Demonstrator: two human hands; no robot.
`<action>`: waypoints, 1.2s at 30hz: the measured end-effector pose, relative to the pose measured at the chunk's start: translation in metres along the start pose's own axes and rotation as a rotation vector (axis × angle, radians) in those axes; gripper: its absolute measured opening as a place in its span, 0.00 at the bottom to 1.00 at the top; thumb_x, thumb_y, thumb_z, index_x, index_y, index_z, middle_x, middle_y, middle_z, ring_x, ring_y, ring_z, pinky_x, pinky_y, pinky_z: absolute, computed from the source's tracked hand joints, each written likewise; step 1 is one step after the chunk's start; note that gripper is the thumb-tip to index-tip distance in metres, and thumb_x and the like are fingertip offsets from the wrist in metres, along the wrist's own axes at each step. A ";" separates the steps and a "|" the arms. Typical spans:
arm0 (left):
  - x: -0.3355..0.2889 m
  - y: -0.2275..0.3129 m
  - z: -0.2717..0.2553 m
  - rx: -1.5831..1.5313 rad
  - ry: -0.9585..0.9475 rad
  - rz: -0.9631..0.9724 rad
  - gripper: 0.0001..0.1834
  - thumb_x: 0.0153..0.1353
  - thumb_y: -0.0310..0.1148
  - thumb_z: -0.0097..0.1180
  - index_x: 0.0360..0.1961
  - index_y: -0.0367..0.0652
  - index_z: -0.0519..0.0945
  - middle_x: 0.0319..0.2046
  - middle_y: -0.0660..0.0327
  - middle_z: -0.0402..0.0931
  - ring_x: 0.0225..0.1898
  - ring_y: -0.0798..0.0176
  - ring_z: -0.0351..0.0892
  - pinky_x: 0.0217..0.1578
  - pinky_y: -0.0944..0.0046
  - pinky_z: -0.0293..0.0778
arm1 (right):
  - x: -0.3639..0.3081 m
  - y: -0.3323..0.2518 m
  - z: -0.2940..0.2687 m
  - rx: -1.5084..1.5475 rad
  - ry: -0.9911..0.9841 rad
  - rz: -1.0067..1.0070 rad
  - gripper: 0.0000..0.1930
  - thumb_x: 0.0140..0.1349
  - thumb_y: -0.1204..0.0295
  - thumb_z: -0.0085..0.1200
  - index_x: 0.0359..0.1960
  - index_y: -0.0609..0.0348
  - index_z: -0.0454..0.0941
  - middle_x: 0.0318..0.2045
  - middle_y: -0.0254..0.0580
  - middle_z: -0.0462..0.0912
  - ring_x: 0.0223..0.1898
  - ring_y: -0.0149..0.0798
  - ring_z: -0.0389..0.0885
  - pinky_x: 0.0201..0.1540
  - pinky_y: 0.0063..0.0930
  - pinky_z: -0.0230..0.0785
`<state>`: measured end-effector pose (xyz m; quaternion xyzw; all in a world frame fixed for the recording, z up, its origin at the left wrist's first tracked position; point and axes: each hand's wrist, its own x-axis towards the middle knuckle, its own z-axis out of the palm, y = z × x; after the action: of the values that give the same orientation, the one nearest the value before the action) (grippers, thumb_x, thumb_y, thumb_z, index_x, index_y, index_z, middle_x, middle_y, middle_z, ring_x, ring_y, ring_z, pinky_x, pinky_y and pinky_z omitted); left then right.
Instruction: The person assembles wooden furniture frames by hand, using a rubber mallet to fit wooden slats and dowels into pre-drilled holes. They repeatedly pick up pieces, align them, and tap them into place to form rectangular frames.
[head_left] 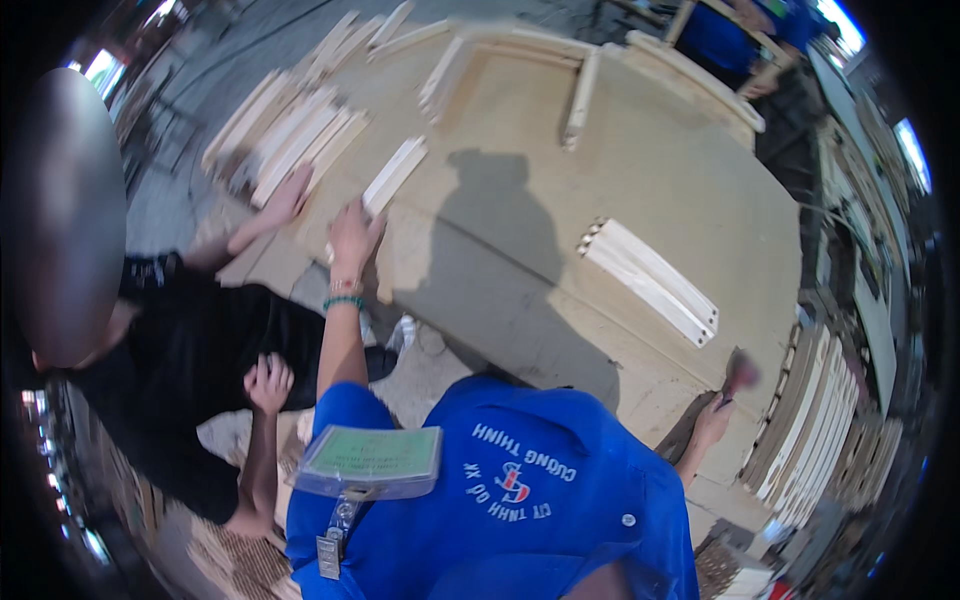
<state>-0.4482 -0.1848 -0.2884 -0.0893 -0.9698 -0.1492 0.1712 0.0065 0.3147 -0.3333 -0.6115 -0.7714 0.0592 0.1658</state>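
Observation:
My left hand (352, 240), with a beaded band at the wrist, reaches to the left side of the table. Its fingers are closed on the near end of a short pale wooden slat (396, 172). Out to the right, my right hand (711, 421) grips a small tool (741, 374) with a dark red part, held low by the table's right edge. Motion blur hides the tool's exact kind. Between my hands, nearer the right, a pair of pale wooden pieces (650, 280) lies side by side, with dark holes at the near end and a notched far end.
The broad tan table (520, 330) carries a U-shaped wooden arrangement (520, 45) at its far side. Wooden strips (300, 140) lie at the far left. A stack of slats (805, 420) stands right. A co-worker in black (215, 340) is close on my left, one hand (287, 196) near the strips.

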 end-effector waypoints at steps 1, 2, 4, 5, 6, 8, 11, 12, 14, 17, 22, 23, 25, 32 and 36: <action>0.002 0.003 -0.001 -0.052 -0.046 -0.026 0.29 0.51 0.49 0.58 0.51 0.44 0.74 0.40 0.49 0.76 0.45 0.48 0.75 0.46 0.51 0.70 | -0.003 0.007 0.000 0.009 0.022 -0.003 0.18 0.66 0.54 0.41 0.44 0.56 0.67 0.35 0.58 0.80 0.37 0.62 0.78 0.37 0.54 0.67; 0.006 0.005 -0.004 -0.107 -0.079 -0.044 0.28 0.50 0.49 0.59 0.50 0.46 0.75 0.39 0.50 0.76 0.45 0.48 0.75 0.45 0.52 0.70 | -0.003 0.011 0.000 0.029 0.049 -0.001 0.18 0.66 0.54 0.41 0.45 0.56 0.67 0.35 0.58 0.80 0.38 0.62 0.77 0.37 0.54 0.67; 0.007 -0.003 0.000 -0.073 -0.131 -0.068 0.27 0.50 0.49 0.60 0.49 0.46 0.76 0.39 0.50 0.76 0.44 0.49 0.76 0.44 0.52 0.71 | 0.000 0.009 0.002 -0.028 -0.032 -0.004 0.19 0.66 0.53 0.41 0.45 0.56 0.67 0.36 0.57 0.80 0.39 0.62 0.77 0.38 0.54 0.67; 0.008 -0.004 0.000 -0.059 -0.150 -0.065 0.27 0.49 0.50 0.60 0.48 0.46 0.76 0.38 0.51 0.76 0.44 0.49 0.76 0.43 0.52 0.71 | 0.002 0.008 0.003 -0.048 -0.065 0.006 0.19 0.66 0.53 0.41 0.45 0.56 0.67 0.37 0.57 0.80 0.39 0.62 0.77 0.38 0.54 0.67; 0.009 -0.005 -0.001 -0.040 -0.151 -0.040 0.24 0.49 0.49 0.60 0.42 0.44 0.78 0.37 0.51 0.77 0.43 0.49 0.76 0.41 0.51 0.71 | 0.008 0.005 0.003 -0.072 -0.116 0.041 0.19 0.66 0.53 0.41 0.46 0.56 0.67 0.38 0.57 0.79 0.40 0.63 0.76 0.39 0.54 0.67; 0.016 -0.012 -0.006 -0.036 -0.219 -0.071 0.24 0.49 0.48 0.61 0.42 0.44 0.77 0.36 0.52 0.77 0.42 0.48 0.76 0.41 0.51 0.71 | 0.012 0.004 0.004 -0.022 -0.106 0.000 0.20 0.65 0.52 0.41 0.45 0.57 0.67 0.38 0.58 0.79 0.41 0.63 0.76 0.39 0.53 0.66; 0.025 0.014 -0.016 -0.198 -0.327 -0.060 0.24 0.51 0.48 0.61 0.42 0.42 0.74 0.33 0.56 0.77 0.37 0.53 0.77 0.37 0.56 0.71 | 0.005 0.010 0.005 -0.011 -0.076 0.001 0.20 0.65 0.52 0.40 0.44 0.58 0.66 0.38 0.60 0.78 0.41 0.64 0.76 0.40 0.54 0.66; 0.030 0.039 -0.022 -0.280 -0.373 -0.030 0.24 0.52 0.48 0.61 0.42 0.41 0.73 0.32 0.58 0.77 0.34 0.55 0.77 0.36 0.58 0.71 | 0.000 0.017 0.004 -0.019 -0.060 0.030 0.21 0.65 0.52 0.40 0.44 0.57 0.66 0.38 0.60 0.78 0.40 0.64 0.76 0.40 0.54 0.66; 0.022 0.072 -0.025 -0.767 -0.385 -0.070 0.25 0.53 0.48 0.62 0.42 0.41 0.71 0.30 0.62 0.74 0.31 0.63 0.74 0.34 0.65 0.71 | 0.003 0.017 0.007 -0.058 -0.079 0.046 0.20 0.65 0.52 0.40 0.45 0.57 0.67 0.36 0.60 0.79 0.39 0.63 0.77 0.39 0.54 0.66; 0.014 0.140 -0.026 -1.472 -0.572 -0.144 0.21 0.55 0.44 0.62 0.41 0.44 0.70 0.29 0.67 0.70 0.27 0.73 0.68 0.33 0.71 0.70 | 0.000 0.009 0.003 -0.054 -0.092 0.114 0.20 0.65 0.53 0.41 0.44 0.58 0.67 0.36 0.59 0.79 0.39 0.63 0.77 0.39 0.53 0.67; -0.004 0.283 -0.025 -1.724 -1.024 -0.175 0.17 0.58 0.35 0.58 0.46 0.48 0.66 0.44 0.55 0.74 0.42 0.60 0.78 0.48 0.55 0.76 | -0.006 0.004 -0.002 0.036 -0.125 0.167 0.20 0.63 0.57 0.42 0.50 0.57 0.68 0.35 0.60 0.80 0.39 0.60 0.78 0.39 0.51 0.68; -0.005 0.303 -0.023 -1.687 -1.042 -0.049 0.17 0.59 0.34 0.58 0.46 0.47 0.66 0.46 0.53 0.73 0.45 0.58 0.78 0.48 0.55 0.77 | -0.001 -0.010 -0.002 0.027 -0.066 0.117 0.18 0.64 0.57 0.42 0.46 0.57 0.68 0.33 0.60 0.80 0.37 0.62 0.78 0.37 0.52 0.68; -0.010 0.336 -0.022 -1.619 -1.049 0.187 0.16 0.60 0.33 0.57 0.46 0.46 0.66 0.50 0.49 0.72 0.50 0.54 0.77 0.47 0.55 0.78 | -0.009 -0.016 -0.005 0.056 0.020 0.098 0.15 0.64 0.57 0.44 0.40 0.57 0.67 0.27 0.58 0.80 0.31 0.61 0.79 0.32 0.53 0.69; -0.050 0.448 0.022 -1.595 -1.202 0.226 0.26 0.57 0.36 0.63 0.51 0.40 0.63 0.45 0.54 0.73 0.46 0.62 0.76 0.41 0.58 0.77 | -0.008 -0.020 -0.023 0.115 -0.068 0.145 0.14 0.64 0.61 0.44 0.39 0.61 0.66 0.28 0.58 0.79 0.32 0.60 0.79 0.35 0.53 0.69; -0.064 0.480 0.041 -1.475 -1.242 0.264 0.28 0.56 0.37 0.63 0.52 0.38 0.64 0.43 0.58 0.73 0.44 0.64 0.76 0.38 0.61 0.77 | -0.009 -0.015 -0.023 0.165 -0.070 0.149 0.14 0.64 0.62 0.45 0.40 0.63 0.66 0.29 0.59 0.79 0.32 0.60 0.79 0.36 0.52 0.69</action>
<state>-0.2938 0.2719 -0.2237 -0.3451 -0.5324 -0.6253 -0.4544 0.0023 0.3002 -0.3091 -0.6490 -0.7217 0.1559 0.1835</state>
